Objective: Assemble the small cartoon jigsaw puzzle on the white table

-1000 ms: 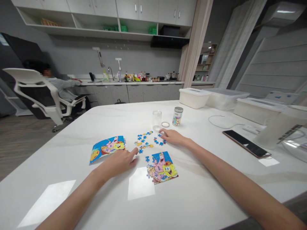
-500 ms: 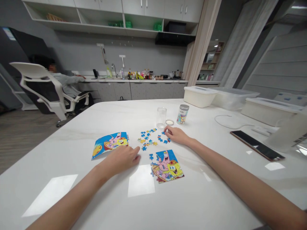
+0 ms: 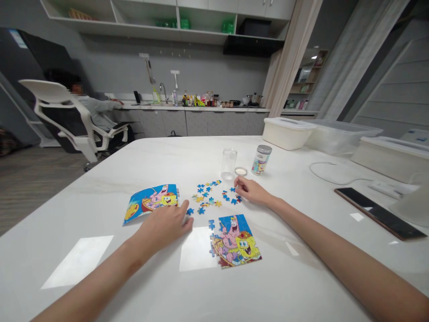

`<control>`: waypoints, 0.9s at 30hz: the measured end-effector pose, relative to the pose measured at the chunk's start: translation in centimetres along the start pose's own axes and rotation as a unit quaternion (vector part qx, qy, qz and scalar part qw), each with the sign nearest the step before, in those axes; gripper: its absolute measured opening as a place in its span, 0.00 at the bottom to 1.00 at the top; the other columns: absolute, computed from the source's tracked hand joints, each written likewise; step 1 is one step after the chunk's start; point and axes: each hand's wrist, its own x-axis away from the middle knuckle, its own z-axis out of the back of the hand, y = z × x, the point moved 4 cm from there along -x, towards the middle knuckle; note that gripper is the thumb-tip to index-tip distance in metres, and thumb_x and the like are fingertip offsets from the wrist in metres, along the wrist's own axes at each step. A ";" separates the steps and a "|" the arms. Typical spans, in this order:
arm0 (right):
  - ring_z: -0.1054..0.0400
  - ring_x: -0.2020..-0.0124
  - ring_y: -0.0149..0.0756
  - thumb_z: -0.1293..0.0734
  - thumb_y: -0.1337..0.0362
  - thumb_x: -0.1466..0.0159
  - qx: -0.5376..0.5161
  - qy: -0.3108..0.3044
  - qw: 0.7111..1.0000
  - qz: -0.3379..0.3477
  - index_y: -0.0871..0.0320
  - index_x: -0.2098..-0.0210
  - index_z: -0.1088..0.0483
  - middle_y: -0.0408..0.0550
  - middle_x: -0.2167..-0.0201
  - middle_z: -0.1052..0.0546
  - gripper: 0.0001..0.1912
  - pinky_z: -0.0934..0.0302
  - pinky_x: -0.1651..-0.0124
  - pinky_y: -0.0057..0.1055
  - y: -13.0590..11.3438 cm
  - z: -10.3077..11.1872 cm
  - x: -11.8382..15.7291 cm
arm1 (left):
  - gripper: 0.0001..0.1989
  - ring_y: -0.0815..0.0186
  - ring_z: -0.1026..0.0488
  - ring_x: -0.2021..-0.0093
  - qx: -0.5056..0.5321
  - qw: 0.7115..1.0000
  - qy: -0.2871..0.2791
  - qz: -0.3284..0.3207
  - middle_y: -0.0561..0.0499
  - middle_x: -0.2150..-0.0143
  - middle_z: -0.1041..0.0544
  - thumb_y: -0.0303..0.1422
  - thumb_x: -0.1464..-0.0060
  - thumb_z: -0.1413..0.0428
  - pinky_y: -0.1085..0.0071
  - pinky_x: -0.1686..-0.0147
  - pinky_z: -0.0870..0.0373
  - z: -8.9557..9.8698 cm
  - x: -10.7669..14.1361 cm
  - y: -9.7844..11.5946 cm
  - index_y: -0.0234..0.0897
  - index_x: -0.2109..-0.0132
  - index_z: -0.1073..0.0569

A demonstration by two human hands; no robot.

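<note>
My left hand [image 3: 170,222] rests low over the table, fingers apart, beside a blue puzzle piece [image 3: 190,211]; it holds nothing visible. Behind it lies a curled picture sheet [image 3: 154,199] with a pink and a yellow cartoon figure. My right hand [image 3: 250,189] has its fingertips at a blue piece [image 3: 232,189] by the right-hand group of loose pieces; the fingers are bent together, and whether they grip it is unclear. Loose pieces [image 3: 206,196] lie between the hands. Nearer to me sits a partly joined puzzle [image 3: 236,243] with a jagged left side.
Behind the pieces stand a clear jar [image 3: 229,164], a lid [image 3: 240,171] and a labelled can [image 3: 262,160]. A phone [image 3: 378,212], a white cable [image 3: 338,181] and bins [image 3: 287,133] are at the right. A person sits in a white chair [image 3: 63,116] at back left.
My left hand has drawn back a little to the left, and a blue piece now shows by its fingers. My right hand stays near the same pieces. The camera view has shifted slightly.
</note>
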 end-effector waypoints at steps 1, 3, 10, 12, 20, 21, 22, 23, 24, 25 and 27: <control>0.42 0.76 0.31 0.38 0.63 0.39 -0.013 -0.014 1.000 0.018 0.58 0.64 0.34 0.37 0.79 0.35 0.05 0.49 0.70 0.28 -0.2 0.0 0.0 | 0.16 0.56 0.25 0.72 0.003 1.000 0.002 0.001 0.44 0.75 0.25 0.38 0.39 0.59 0.68 0.75 0.36 0.0 0.0 0.0 0.34 0.56 0.33; 0.42 0.74 0.31 0.35 0.60 0.40 -0.028 -0.041 0.997 0.064 0.58 0.68 0.33 0.40 0.76 0.34 0.07 0.48 0.68 0.28 -0.8 0.1 0.2 | 0.15 0.57 0.26 0.73 0.008 1.000 0.010 0.002 0.45 0.74 0.25 0.38 0.40 0.59 0.69 0.75 0.37 -0.1 0.0 0.1 0.34 0.55 0.33; 0.39 0.67 0.31 0.28 0.57 0.45 -0.082 -0.097 0.989 0.069 0.59 0.66 0.26 0.44 0.67 0.33 0.12 0.44 0.63 0.30 -1.3 0.3 0.2 | 0.16 0.57 0.25 0.71 0.027 1.000 0.014 0.001 0.45 0.73 0.24 0.38 0.39 0.58 0.69 0.73 0.36 -0.5 -0.1 -0.1 0.34 0.52 0.34; 0.40 0.68 0.31 0.28 0.57 0.46 -0.093 -0.104 0.988 0.063 0.60 0.67 0.26 0.44 0.68 0.32 0.13 0.44 0.63 0.30 -1.0 0.4 0.1 | 0.15 0.57 0.25 0.71 0.035 0.999 0.018 0.005 0.45 0.73 0.24 0.38 0.39 0.57 0.69 0.73 0.36 -0.5 -0.1 -0.2 0.34 0.52 0.33; 0.38 0.72 0.30 0.29 0.58 0.45 -0.171 -0.143 0.974 0.029 0.58 0.72 0.29 0.45 0.73 0.27 0.10 0.45 0.67 0.31 -2.3 0.5 0.2 | 0.17 0.65 0.31 0.77 0.100 0.979 0.043 -0.172 0.51 0.79 0.28 0.31 0.38 0.57 0.72 0.77 0.43 -0.6 0.5 1.4 0.38 0.45 0.32; 0.38 0.72 0.30 0.29 0.59 0.45 -0.162 -0.132 0.977 0.031 0.58 0.72 0.28 0.44 0.74 0.26 0.09 0.45 0.67 0.31 -3.0 0.4 0.2 | 0.19 0.66 0.32 0.78 0.099 0.975 0.048 -0.194 0.52 0.79 0.28 0.29 0.39 0.57 0.72 0.77 0.44 -0.5 0.7 1.6 0.38 0.44 0.32; 0.36 0.70 0.31 0.29 0.60 0.45 -0.161 -0.121 0.979 0.041 0.58 0.72 0.27 0.45 0.72 0.25 0.08 0.44 0.66 0.31 -3.9 0.4 0.2 | 0.21 0.67 0.33 0.79 0.096 0.971 0.053 -0.214 0.52 0.79 0.28 0.27 0.40 0.57 0.72 0.78 0.45 -0.4 0.8 1.8 0.39 0.42 0.32; 0.35 0.69 0.31 0.29 0.60 0.45 -0.163 -0.118 0.978 0.051 0.58 0.70 0.26 0.45 0.71 0.24 0.08 0.44 0.65 0.31 -4.9 0.2 0.3 | 0.22 0.67 0.34 0.80 0.093 0.967 0.057 -0.229 0.52 0.79 0.28 0.26 0.40 0.57 0.72 0.78 0.46 -0.4 0.8 1.9 0.39 0.42 0.32; 0.34 0.67 0.32 0.29 0.60 0.45 -0.169 -0.125 0.976 0.058 0.58 0.68 0.26 0.45 0.69 0.23 0.08 0.43 0.65 0.31 -5.9 -0.1 0.5 | 0.23 0.68 0.35 0.80 0.091 0.964 0.061 -0.241 0.53 0.79 0.28 0.25 0.41 0.57 0.72 0.78 0.46 -0.3 0.9 2.0 0.40 0.41 0.32; 0.33 0.65 0.32 0.29 0.61 0.44 -0.177 -0.140 0.972 0.065 0.58 0.67 0.25 0.46 0.67 0.23 0.08 0.42 0.64 0.31 -6.9 -0.5 0.6 | 0.24 0.68 0.36 0.80 0.091 0.962 0.064 -0.250 0.53 0.80 0.28 0.24 0.42 0.57 0.72 0.78 0.46 -0.3 0.9 2.0 0.41 0.41 0.31; 0.32 0.64 0.32 0.31 0.61 0.41 -0.198 -0.175 0.962 0.074 0.58 0.65 0.24 0.47 0.66 0.22 0.08 0.40 0.63 0.30 -8.5 -1.2 1.0 | 0.24 0.69 0.36 0.81 0.091 0.959 0.067 -0.260 0.53 0.80 0.29 0.23 0.43 0.56 0.71 0.79 0.46 -0.3 0.9 2.0 0.42 0.43 0.30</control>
